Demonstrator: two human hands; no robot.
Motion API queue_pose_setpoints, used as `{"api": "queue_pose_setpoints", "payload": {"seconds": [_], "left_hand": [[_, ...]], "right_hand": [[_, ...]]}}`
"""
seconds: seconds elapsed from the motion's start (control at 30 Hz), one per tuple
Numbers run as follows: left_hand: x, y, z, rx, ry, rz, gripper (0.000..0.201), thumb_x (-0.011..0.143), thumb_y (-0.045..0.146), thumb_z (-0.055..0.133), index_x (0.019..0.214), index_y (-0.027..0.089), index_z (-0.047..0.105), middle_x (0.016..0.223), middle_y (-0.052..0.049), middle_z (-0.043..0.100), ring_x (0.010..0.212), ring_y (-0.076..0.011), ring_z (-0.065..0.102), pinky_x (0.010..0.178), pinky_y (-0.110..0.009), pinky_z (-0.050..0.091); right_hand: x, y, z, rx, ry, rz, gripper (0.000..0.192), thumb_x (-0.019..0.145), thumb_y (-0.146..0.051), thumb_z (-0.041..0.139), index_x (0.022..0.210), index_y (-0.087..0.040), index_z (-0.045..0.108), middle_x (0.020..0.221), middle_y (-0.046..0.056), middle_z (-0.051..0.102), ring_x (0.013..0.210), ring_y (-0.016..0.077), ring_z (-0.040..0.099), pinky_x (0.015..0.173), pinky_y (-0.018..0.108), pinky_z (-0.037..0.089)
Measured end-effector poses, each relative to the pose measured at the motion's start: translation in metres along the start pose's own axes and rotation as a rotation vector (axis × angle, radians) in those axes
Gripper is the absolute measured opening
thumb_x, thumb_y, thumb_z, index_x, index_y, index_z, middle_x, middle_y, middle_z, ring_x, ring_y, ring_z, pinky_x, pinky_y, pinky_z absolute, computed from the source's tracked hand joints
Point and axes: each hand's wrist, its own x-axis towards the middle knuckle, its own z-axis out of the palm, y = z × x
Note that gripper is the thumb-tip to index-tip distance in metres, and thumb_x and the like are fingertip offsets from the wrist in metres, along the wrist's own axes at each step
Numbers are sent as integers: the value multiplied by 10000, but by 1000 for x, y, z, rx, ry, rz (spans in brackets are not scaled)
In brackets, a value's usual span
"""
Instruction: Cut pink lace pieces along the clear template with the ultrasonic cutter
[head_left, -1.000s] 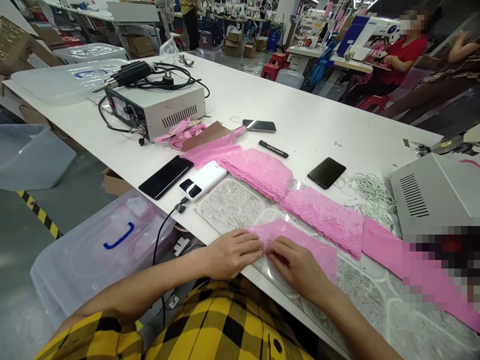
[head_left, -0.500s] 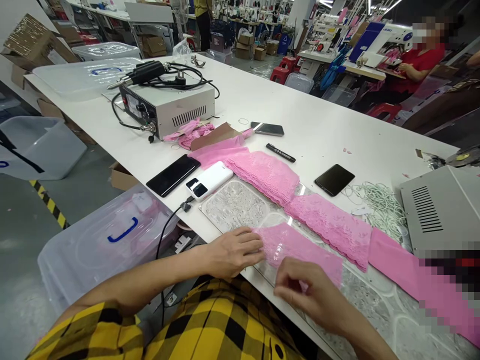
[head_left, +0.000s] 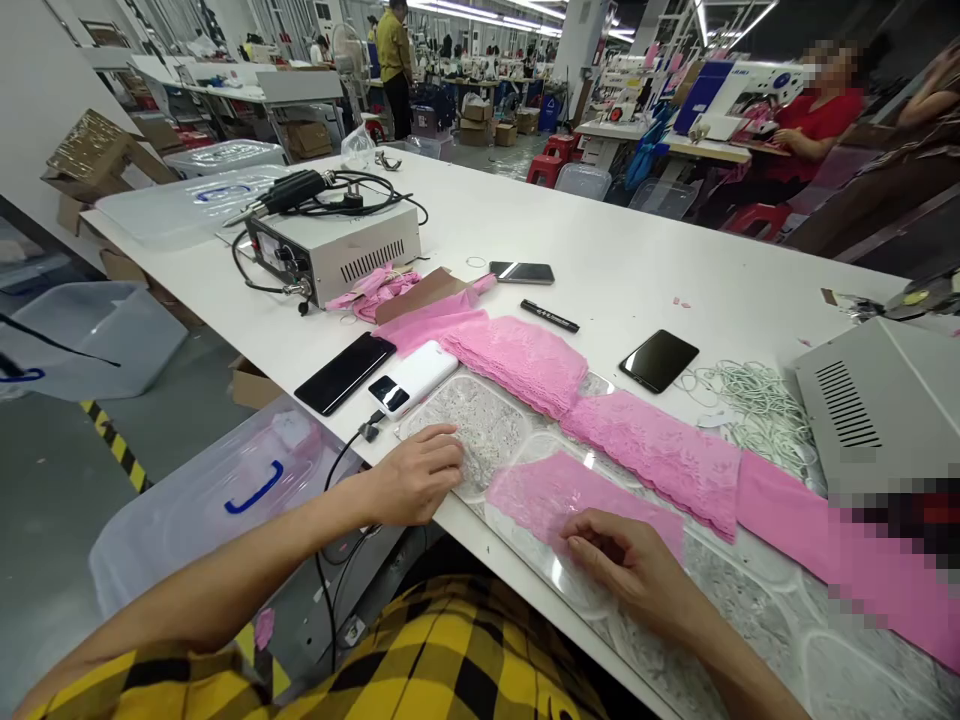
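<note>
Pink fabric panel (head_left: 547, 490) lies on the grey-patterned mat (head_left: 480, 405). At the mat's near side, I see the right grip (head_left: 619, 550) over the panel's edge, fingers curled narrow; I cannot tell whether it pinches fabric. Left grip (head_left: 420, 475): loosely curled at the mat's left end, apart from the panel, contents hidden.

Bright light from ceiling tubes (head_left: 752, 26)
</note>
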Motion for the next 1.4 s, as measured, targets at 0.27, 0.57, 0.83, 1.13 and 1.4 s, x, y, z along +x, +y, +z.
{"api": "queue_pose_setpoints", "payload": {"seconds": [0.27,0.57,0.83,1.13,1.4], "left_hand": [[44,0,30,-83,-81,72,294,955,172,447,1202,153,606,1232,-119,667,1238,-222,564,1106,-416,404],[66,-11,40,-42,-167,83,143,936,171,526,951,183,667,1021,-70,715,1012,-175,648,1049,-369,408],[105,-15,65,14,-163,83,169,916,124,519,993,140,668,1145,-100,687,1060,-211,614,945,-354,442],[120,-22,78,54,-161,81,163,876,83,527,953,109,669,1079,-100,699,1030,-224,613,913,-364,443],[127,-7,84,25,-204,124,231,922,123,491,1100,131,638,1141,-102,683,1022,-212,603,860,-350,442]], "right_hand": [[35,9,-54,-183,505,-19,362,797,-547,566,792,-203,676,737,54,675,615,166,569,587,303,473],[80,13,-52,-345,485,-72,165,752,-367,603,815,-221,648,824,26,637,690,158,544,643,307,421],[84,24,-63,-291,424,-60,274,828,-446,511,779,-199,619,707,20,635,620,151,553,599,295,443],[80,27,-62,-230,463,-81,283,793,-452,535,754,-202,662,782,48,666,706,174,572,690,328,454],[78,19,-71,-6,470,-21,398,762,-550,585,621,-179,619,571,-1,555,539,122,458,520,265,378]]}}
